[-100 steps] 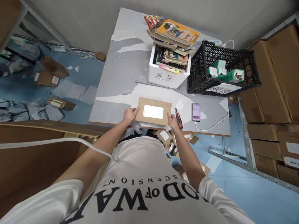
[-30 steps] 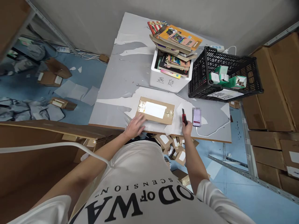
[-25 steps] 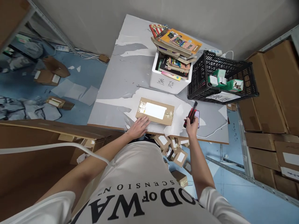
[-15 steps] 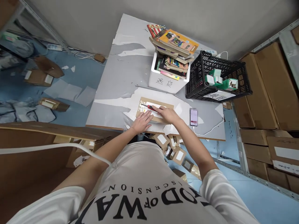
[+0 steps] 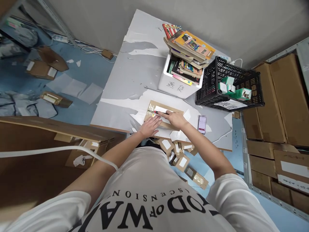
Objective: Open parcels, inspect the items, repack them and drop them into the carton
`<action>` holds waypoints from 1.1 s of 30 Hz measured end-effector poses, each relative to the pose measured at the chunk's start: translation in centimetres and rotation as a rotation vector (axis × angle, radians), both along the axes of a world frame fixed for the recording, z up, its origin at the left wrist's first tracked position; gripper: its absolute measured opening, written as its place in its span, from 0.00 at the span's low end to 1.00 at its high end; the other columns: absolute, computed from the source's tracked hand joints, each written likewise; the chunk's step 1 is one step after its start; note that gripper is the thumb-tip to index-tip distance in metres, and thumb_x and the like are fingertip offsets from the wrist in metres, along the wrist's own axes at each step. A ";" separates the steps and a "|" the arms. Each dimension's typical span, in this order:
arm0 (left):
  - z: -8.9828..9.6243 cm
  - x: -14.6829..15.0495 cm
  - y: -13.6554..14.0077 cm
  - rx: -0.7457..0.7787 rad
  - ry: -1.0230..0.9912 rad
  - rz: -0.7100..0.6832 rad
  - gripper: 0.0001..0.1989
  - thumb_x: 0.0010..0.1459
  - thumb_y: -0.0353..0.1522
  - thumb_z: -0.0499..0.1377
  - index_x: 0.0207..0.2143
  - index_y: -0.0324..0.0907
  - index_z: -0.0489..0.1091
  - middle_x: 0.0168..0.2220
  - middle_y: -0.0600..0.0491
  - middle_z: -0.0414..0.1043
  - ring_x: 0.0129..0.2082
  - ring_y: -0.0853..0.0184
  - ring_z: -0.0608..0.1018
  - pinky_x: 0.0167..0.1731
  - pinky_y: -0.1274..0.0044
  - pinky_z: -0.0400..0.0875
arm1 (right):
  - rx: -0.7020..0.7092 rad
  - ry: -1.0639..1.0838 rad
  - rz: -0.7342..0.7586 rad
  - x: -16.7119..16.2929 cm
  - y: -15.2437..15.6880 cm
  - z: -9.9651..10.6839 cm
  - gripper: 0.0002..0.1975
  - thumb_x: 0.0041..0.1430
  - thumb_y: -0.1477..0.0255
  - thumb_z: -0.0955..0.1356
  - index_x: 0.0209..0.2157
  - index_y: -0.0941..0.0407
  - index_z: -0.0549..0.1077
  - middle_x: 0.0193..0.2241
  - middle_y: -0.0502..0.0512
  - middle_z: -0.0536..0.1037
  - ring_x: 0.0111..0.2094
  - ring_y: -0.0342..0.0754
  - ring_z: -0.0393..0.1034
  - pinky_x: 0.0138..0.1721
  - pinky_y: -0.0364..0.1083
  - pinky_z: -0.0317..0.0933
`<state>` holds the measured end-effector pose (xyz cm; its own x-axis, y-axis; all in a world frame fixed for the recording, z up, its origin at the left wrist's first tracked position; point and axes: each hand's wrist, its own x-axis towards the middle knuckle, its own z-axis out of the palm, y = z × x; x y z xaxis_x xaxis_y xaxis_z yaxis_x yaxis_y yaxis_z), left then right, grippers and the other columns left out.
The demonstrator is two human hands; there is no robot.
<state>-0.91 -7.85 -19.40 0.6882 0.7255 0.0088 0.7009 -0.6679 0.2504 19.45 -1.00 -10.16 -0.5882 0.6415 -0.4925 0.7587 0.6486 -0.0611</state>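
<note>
A small brown cardboard box (image 5: 173,126) with clear tape and a white label lies flat near the front of the table. My left hand (image 5: 150,126) rests on its near left part, palm down, fingers stretched out. My right hand (image 5: 176,119) is closed around a red-and-black utility knife (image 5: 159,112), index finger along the handle. The knife points left over the taped end of the box; whether its blade touches the tape I cannot tell. To the right of the box a phone (image 5: 202,124) lies on the table, with a white cable beside it.
Behind the box stand a white bin (image 5: 177,85) heaped with books (image 5: 193,45) and a black crate (image 5: 210,93) holding green-and-white boxes. A large open carton (image 5: 60,129) is at my left. Several small boxes lie on the floor below the table edge; shelved cartons (image 5: 270,103) line the right.
The knife in my right hand has shifted along the top of the box, its thin front part no longer visible. My left hand stays on the box. The whole view has moved slightly.
</note>
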 end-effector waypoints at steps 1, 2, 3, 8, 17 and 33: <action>0.0 0.0 0.0 0.000 0.002 0.002 0.31 0.61 0.39 0.51 0.64 0.35 0.54 0.66 0.40 0.51 0.66 0.54 0.54 0.63 0.62 0.49 | 0.002 -0.009 -0.003 0.1 0.0 0.0 0.34 0.65 0.76 0.54 0.66 0.38 0.38 0.53 0.60 0.69 0.39 0.52 0.74 0.36 0.47 0.60; 0.0 0.0 -0.1 0.000 0.005 0.004 0.30 0.62 0.39 0.50 0.64 0.35 0.55 0.65 0.40 0.51 0.66 0.54 0.54 0.63 0.62 0.49 | 0.001 -0.020 -0.005 0.2 0.1 -0.1 0.34 0.64 0.77 0.55 0.66 0.39 0.39 0.52 0.60 0.69 0.39 0.52 0.74 0.35 0.47 0.60; 0.0 0.0 -0.1 0.000 0.008 0.005 0.30 0.62 0.39 0.50 0.63 0.35 0.55 0.65 0.41 0.52 0.66 0.54 0.54 0.63 0.62 0.49 | -0.003 -0.031 -0.003 0.3 0.1 -0.1 0.34 0.64 0.77 0.55 0.66 0.39 0.39 0.52 0.60 0.69 0.39 0.52 0.74 0.35 0.46 0.60; -0.2 0.0 -0.1 -0.001 0.016 0.007 0.27 0.64 0.36 0.47 0.63 0.37 0.55 0.65 0.42 0.52 0.66 0.56 0.56 0.62 0.63 0.51 | -0.024 -0.049 0.015 2.1 0.1 -0.1 0.35 0.64 0.79 0.55 0.66 0.39 0.38 0.50 0.60 0.71 0.36 0.50 0.74 0.34 0.46 0.59; -0.6 0.4 0.1 -0.006 0.026 0.020 0.27 0.64 0.36 0.46 0.64 0.39 0.55 0.65 0.42 0.53 0.65 0.54 0.57 0.59 0.62 0.54 | -0.035 -0.240 -0.121 13.9 -4.5 1.9 0.39 0.59 0.83 0.57 0.65 0.36 0.46 0.43 0.57 0.74 0.27 0.44 0.71 0.27 0.42 0.52; 1.9 1.6 2.2 -0.031 0.042 0.083 0.37 0.53 0.50 0.57 0.61 0.40 0.60 0.61 0.38 0.59 0.62 0.49 0.60 0.58 0.59 0.53 | -0.003 0.755 -1.174 16.8 -14.4 -5.5 0.32 0.64 0.59 0.58 0.65 0.56 0.53 0.32 0.55 0.78 0.22 0.43 0.67 0.29 0.45 0.66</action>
<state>0.68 -5.66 -17.51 0.6251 0.7794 -0.0423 0.7637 -0.5995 0.2396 36.28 -15.43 -15.69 0.1655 0.9384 -0.3032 0.6360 -0.3365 -0.6944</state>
